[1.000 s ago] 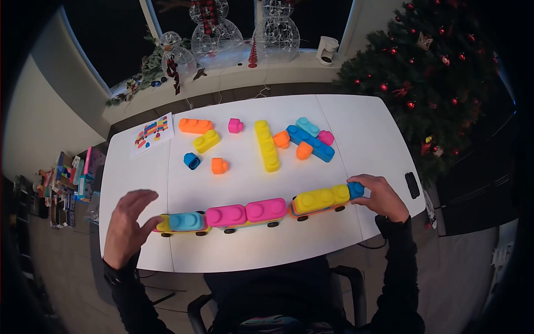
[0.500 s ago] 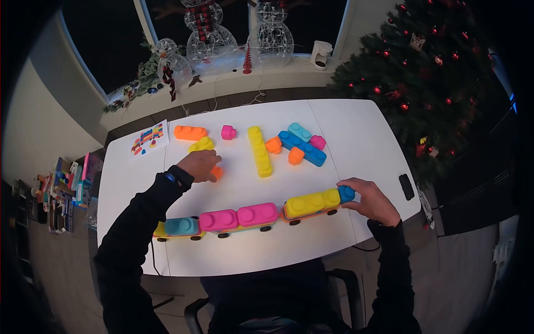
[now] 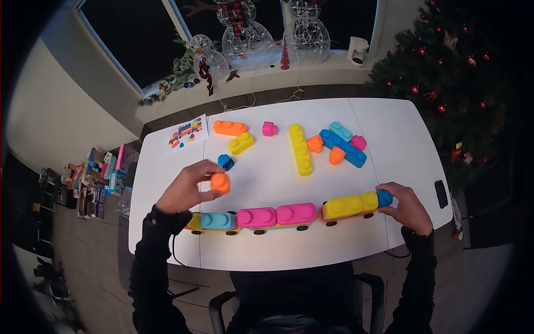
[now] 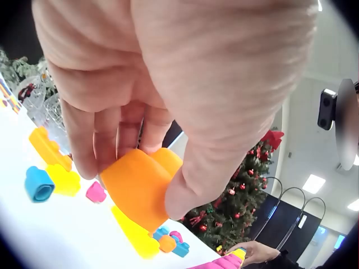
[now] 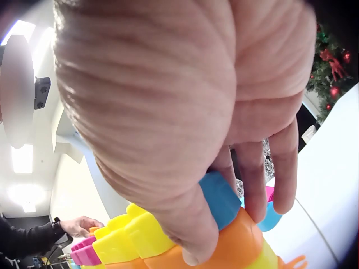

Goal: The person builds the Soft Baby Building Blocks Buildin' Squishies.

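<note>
My left hand (image 3: pixel 184 188) pinches an orange toy building block (image 4: pixel 140 188) between thumb and fingers, above the table in front of a small dark-blue block (image 3: pixel 225 162). At the right end of a block train, my right hand (image 3: pixel 410 209) holds a blue block (image 5: pixel 220 202) that sits on an orange piece. The train has three wheeled cars in a row. Two-stud yellow blocks (image 3: pixel 342 207) top the right car, two pink blocks (image 3: pixel 256 217) the middle one, and a light-blue block (image 3: pixel 218 221) the left one.
Loose blocks lie behind the train: an orange one (image 3: pixel 230 128), a yellow one (image 3: pixel 241 143), a small pink one (image 3: pixel 269 128), a long yellow one (image 3: pixel 300 150) and a long blue one (image 3: pixel 344 149) among others. A printed picture sheet (image 3: pixel 188 135) lies at the back left, a black object (image 3: pixel 440 193) at the right edge.
My left hand went from beside the train's left end to the loose blocks, took the orange block and drew it back nearer the train. My right hand stays at the blue block.
</note>
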Action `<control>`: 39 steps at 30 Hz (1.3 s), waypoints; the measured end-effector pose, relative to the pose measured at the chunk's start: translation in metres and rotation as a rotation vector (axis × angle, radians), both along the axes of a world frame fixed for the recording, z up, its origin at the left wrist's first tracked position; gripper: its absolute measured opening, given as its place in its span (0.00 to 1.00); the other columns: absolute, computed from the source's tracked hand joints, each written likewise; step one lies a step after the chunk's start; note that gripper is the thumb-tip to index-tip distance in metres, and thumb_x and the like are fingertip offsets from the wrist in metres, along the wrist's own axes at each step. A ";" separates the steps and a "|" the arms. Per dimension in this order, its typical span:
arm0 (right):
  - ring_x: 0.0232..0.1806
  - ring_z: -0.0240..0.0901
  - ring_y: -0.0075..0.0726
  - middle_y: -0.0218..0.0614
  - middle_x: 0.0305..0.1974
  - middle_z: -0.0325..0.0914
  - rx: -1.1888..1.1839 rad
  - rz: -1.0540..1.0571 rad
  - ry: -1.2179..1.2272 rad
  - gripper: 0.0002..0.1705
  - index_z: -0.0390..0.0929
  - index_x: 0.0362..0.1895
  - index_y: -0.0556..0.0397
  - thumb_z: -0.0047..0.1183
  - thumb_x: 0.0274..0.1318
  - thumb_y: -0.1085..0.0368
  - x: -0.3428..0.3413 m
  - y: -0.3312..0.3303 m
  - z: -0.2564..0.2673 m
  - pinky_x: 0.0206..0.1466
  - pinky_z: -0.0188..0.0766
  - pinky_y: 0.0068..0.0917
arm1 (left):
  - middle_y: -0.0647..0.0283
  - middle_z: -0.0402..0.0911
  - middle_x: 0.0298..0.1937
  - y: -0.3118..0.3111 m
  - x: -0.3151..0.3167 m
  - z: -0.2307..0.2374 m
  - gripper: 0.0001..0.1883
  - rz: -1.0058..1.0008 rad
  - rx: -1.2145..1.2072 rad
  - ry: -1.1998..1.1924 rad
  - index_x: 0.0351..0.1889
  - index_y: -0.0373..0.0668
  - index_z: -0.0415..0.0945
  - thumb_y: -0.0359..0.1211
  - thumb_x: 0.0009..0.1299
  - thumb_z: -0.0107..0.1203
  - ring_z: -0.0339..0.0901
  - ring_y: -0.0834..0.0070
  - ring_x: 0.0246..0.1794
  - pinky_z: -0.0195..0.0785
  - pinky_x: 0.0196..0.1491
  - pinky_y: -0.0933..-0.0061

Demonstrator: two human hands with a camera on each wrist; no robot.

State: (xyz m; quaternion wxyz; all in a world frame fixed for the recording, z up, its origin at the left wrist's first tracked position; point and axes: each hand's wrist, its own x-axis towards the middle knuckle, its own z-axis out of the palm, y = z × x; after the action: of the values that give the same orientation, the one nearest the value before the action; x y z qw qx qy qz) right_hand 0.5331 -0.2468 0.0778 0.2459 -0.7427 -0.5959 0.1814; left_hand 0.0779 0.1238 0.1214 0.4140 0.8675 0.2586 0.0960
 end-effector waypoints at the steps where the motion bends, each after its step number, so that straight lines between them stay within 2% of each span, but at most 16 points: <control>1: 0.59 0.89 0.61 0.46 0.60 0.91 0.000 0.001 -0.007 0.36 0.85 0.68 0.53 0.85 0.55 0.70 0.000 0.000 0.001 0.68 0.86 0.46 | 0.56 0.87 0.63 -0.005 -0.021 -0.001 0.24 -0.002 -0.001 0.003 0.64 0.35 0.86 0.26 0.70 0.79 0.88 0.64 0.67 0.83 0.74 0.58; 3: 0.59 0.89 0.61 0.46 0.60 0.91 -0.005 0.004 -0.013 0.36 0.85 0.68 0.53 0.85 0.55 0.71 -0.002 -0.001 0.001 0.68 0.86 0.45 | 0.57 0.87 0.66 -0.013 -0.059 -0.005 0.26 0.063 -0.073 -0.028 0.65 0.37 0.87 0.22 0.67 0.79 0.87 0.63 0.68 0.79 0.79 0.56; 8: 0.60 0.88 0.62 0.47 0.61 0.91 -0.016 -0.017 -0.035 0.37 0.85 0.68 0.53 0.86 0.53 0.72 -0.004 0.000 0.002 0.68 0.85 0.46 | 0.57 0.89 0.66 -0.034 -0.099 -0.022 0.30 0.068 -0.040 0.028 0.67 0.40 0.88 0.23 0.65 0.82 0.87 0.62 0.68 0.77 0.79 0.58; 11: 0.60 0.88 0.62 0.47 0.61 0.91 -0.030 -0.017 -0.034 0.37 0.85 0.68 0.53 0.86 0.52 0.72 -0.003 0.000 0.003 0.67 0.85 0.46 | 0.58 0.91 0.64 -0.042 -0.100 -0.030 0.30 0.075 -0.020 0.027 0.65 0.41 0.88 0.26 0.65 0.86 0.88 0.59 0.66 0.78 0.76 0.58; 27: 0.59 0.87 0.61 0.46 0.61 0.90 0.000 -0.017 -0.003 0.36 0.85 0.67 0.53 0.86 0.55 0.71 -0.002 -0.003 -0.002 0.68 0.84 0.44 | 0.56 0.91 0.66 -0.044 -0.097 -0.044 0.30 0.036 0.060 0.050 0.65 0.38 0.87 0.26 0.64 0.86 0.89 0.58 0.65 0.83 0.71 0.59; 32: 0.63 0.89 0.53 0.45 0.67 0.90 0.074 0.014 0.068 0.46 0.82 0.76 0.53 0.88 0.53 0.65 0.007 -0.005 0.009 0.69 0.85 0.43 | 0.54 0.91 0.65 -0.049 -0.082 -0.017 0.37 0.040 0.121 0.164 0.68 0.38 0.87 0.31 0.60 0.90 0.90 0.55 0.66 0.81 0.74 0.57; 33: 0.64 0.90 0.49 0.44 0.68 0.90 0.151 0.035 0.058 0.43 0.82 0.76 0.55 0.86 0.58 0.66 0.014 0.000 0.021 0.69 0.86 0.42 | 0.53 0.91 0.65 -0.046 -0.083 -0.019 0.40 0.040 0.118 0.163 0.69 0.38 0.86 0.35 0.57 0.91 0.89 0.52 0.68 0.80 0.75 0.54; 34: 0.64 0.90 0.49 0.44 0.68 0.90 0.149 0.023 0.055 0.43 0.82 0.76 0.55 0.86 0.58 0.66 0.019 0.009 0.034 0.69 0.86 0.42 | 0.53 0.91 0.65 -0.046 -0.081 -0.019 0.40 0.028 0.117 0.160 0.69 0.38 0.86 0.35 0.57 0.91 0.89 0.52 0.68 0.80 0.75 0.54; 36: 0.60 0.91 0.51 0.45 0.65 0.92 0.282 0.087 0.036 0.32 0.86 0.72 0.56 0.79 0.65 0.68 0.026 0.032 0.060 0.67 0.86 0.41 | 0.52 0.92 0.65 -0.048 -0.075 -0.014 0.44 0.063 0.160 0.180 0.69 0.36 0.86 0.41 0.55 0.92 0.89 0.50 0.69 0.76 0.77 0.52; 38: 0.57 0.91 0.53 0.46 0.61 0.92 0.242 0.142 -0.053 0.24 0.88 0.69 0.56 0.72 0.72 0.66 0.020 0.064 0.088 0.65 0.86 0.43 | 0.51 0.92 0.65 -0.052 -0.072 -0.012 0.44 0.064 0.167 0.185 0.69 0.36 0.87 0.42 0.54 0.92 0.89 0.47 0.69 0.76 0.78 0.51; 39: 0.57 0.90 0.55 0.46 0.59 0.92 0.250 0.203 -0.182 0.21 0.89 0.66 0.56 0.71 0.73 0.65 0.023 0.083 0.086 0.65 0.86 0.44 | 0.50 0.92 0.66 -0.054 -0.072 -0.013 0.43 0.094 0.180 0.199 0.69 0.37 0.87 0.39 0.55 0.91 0.89 0.48 0.69 0.77 0.77 0.52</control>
State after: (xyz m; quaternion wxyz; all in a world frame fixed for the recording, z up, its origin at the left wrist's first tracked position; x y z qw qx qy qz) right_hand 0.5563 -0.1640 0.1642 0.2620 -0.6556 -0.7055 0.0619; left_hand 0.0061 0.0701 0.1088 0.3020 0.8931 0.3293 0.0517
